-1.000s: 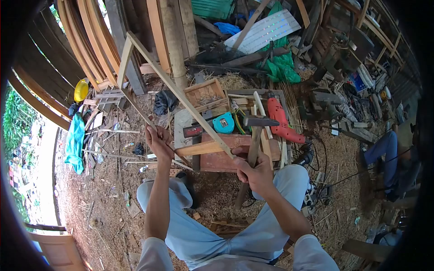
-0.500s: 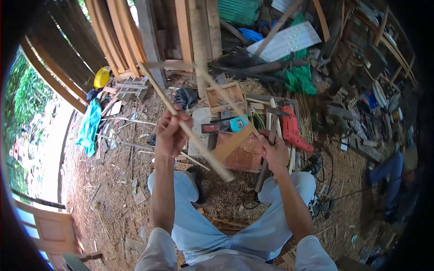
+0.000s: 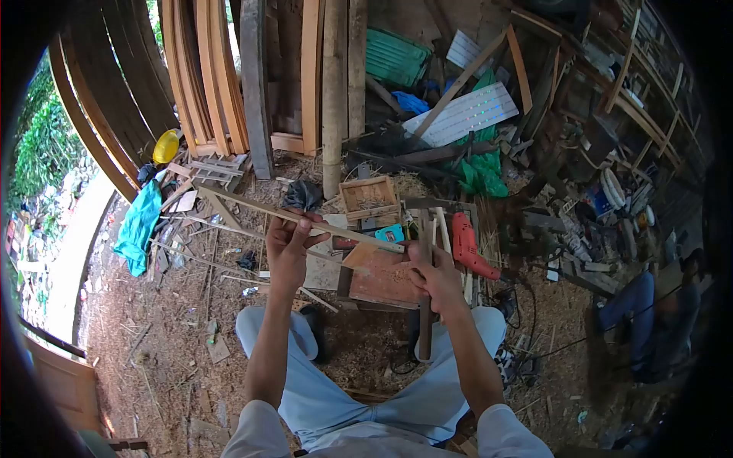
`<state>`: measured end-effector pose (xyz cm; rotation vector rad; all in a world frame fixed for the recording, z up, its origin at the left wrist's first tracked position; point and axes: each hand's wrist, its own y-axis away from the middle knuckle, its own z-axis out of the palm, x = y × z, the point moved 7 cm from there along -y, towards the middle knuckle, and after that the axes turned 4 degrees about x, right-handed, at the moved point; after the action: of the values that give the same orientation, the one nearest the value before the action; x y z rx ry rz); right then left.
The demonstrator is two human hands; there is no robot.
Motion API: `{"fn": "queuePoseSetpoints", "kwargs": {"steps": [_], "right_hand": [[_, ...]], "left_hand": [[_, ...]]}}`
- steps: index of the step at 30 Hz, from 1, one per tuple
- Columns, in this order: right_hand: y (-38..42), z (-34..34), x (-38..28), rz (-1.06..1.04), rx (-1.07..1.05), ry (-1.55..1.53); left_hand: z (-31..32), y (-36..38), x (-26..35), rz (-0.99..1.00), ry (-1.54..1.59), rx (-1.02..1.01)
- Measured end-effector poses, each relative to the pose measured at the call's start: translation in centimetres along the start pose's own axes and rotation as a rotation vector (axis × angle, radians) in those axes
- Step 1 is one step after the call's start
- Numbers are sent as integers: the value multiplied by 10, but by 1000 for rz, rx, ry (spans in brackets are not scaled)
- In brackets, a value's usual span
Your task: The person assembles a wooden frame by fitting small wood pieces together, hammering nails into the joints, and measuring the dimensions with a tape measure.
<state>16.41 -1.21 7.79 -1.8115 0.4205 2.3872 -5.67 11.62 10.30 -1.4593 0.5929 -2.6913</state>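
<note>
My left hand [image 3: 289,248] is closed round a light frame of thin wooden strips [image 3: 347,232], held tilted above the work surface. Its near strip slopes down to the right, ending beside the fingers of my right hand [image 3: 437,276]. My right hand is wrapped round the dark handle of what looks like a hammer [image 3: 425,332]; its dark head shows above the fingers. Whether those fingers also touch the frame is hard to tell. Beneath lies a reddish-brown board [image 3: 385,284], with a turquoise tape measure [image 3: 389,233] behind it.
A red power drill [image 3: 471,249] with a black cord lies right of the board. Behind stands a small wooden box [image 3: 369,197] beside a black plastic bag [image 3: 303,195]. Shavings and offcuts cover the ground. A person's blue-trousered leg [image 3: 630,305] is at far right.
The wooden frame has turned to a flatter angle, its near end swinging up and right toward my right hand. The hammer handle has become more upright. The camera view has shifted slightly.
</note>
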Motion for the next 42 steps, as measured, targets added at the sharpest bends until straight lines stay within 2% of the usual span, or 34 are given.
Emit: {"fn": "queuePoseSetpoints", "kwargs": {"steps": [3,7,9,10,11,13,14,15,17,18,19,22,23,24,25,27,29,31,33,35,36,37,38,39,40,41,42], "right_hand": [[-7,13,-13,-64,85,52],[-19,15,-18,7,34,122],[-26,12,-13,24,51,139],[-32,9,-10,37,67,149],[-37,7,-8,34,69,154],[-45,4,0,73,30,180],[-49,2,2,79,30,180],[-53,2,3,99,12,203],[-57,6,2,115,-6,222],[-59,9,-1,98,-25,238],[-60,10,-5,81,-42,255],[-62,10,-20,32,-19,177],[-67,5,-16,35,-19,176],[-75,-6,-11,16,-8,276],[-86,-15,-5,-7,0,375],[-106,-23,16,4,31,366],[-122,-27,36,13,58,353],[-121,-21,38,19,104,365],[-120,-13,40,45,61,365],[-115,-6,31,-20,72,519],[-133,-19,45,-461,140,761],[-131,-17,48,-459,141,759],[-125,-16,42,-561,147,655],[-114,-10,28,-661,154,548],[-95,-1,15,-232,156,381],[-82,2,2,-226,164,377],[-75,3,5,-78,127,324]], "left_hand": [[-3,0,-6,-9,21,32],[-5,-1,-15,-54,65,91],[-22,3,-46,-380,-582,-188],[-13,12,-34,-351,-895,-307],[-1,19,-23,-348,-890,-307],[38,26,21,172,-1031,-183],[54,24,26,452,-1125,-247],[59,19,17,444,-1128,-247],[78,16,3,662,-1166,-353],[80,9,-16,468,-1159,-554],[79,7,-19,472,-1155,-561],[66,-6,-23,376,-1169,-494],[55,-16,-16,367,-1109,-396],[42,-26,-10,356,-1050,-298],[34,-36,-9,355,-1055,-297],[20,-51,-3,391,-1053,-260],[8,-64,-2,336,-1034,-241],[-8,-78,-4,176,-1135,-170],[-35,-92,-22,208,-1098,-134],[-58,-103,-33,253,-929,-68],[-64,-104,-33,249,-931,-67],[-72,-101,-34,135,-831,-56],[-77,-97,-37,23,-729,-47],[-80,-90,-36,23,-732,-54],[-84,-82,-35,18,-614,-27],[-88,-77,-36,6,-497,0],[-91,-77,-39,-4,-498,-4]]}}
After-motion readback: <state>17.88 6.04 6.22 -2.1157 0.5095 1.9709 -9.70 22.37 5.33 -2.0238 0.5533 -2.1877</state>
